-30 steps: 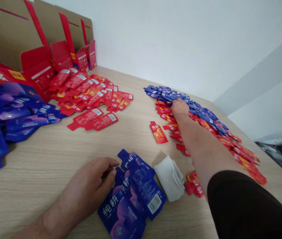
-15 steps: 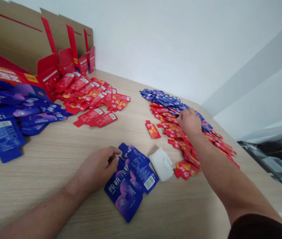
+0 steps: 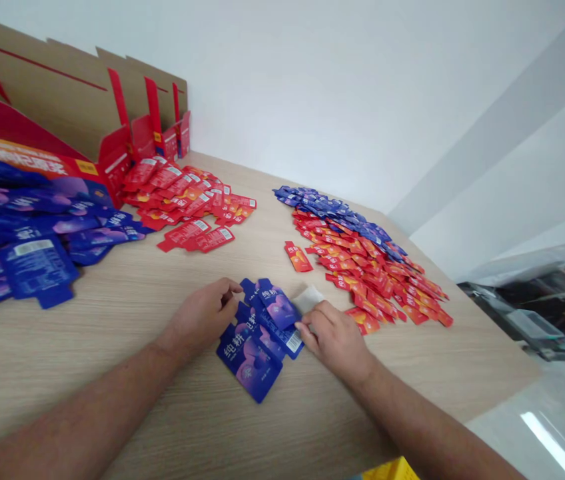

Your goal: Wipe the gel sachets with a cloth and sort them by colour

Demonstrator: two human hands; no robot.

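Note:
My right hand pinches the lower right edge of a blue sachet with thumb and forefinger. That sachet lies over a small fanned group of blue sachets on the table, printed with white characters and purple fruit. My left hand rests at the left edge of this group, its fingers loosely curled and a gap between thumb and forefinger. I see nothing held in it. A folded white cloth or tissue is partly hidden behind my right hand.
At the right lie overlapping red sachets with blue sachets behind them. A single red sachet sits apart. Leftward are piles of red sachets and blue sachets, before open cardboard boxes. Something yellow shows below the table.
My right hand has come back from the piles at the right to the group in the middle, bringing a blue sachet. My left hand stays beside the group.

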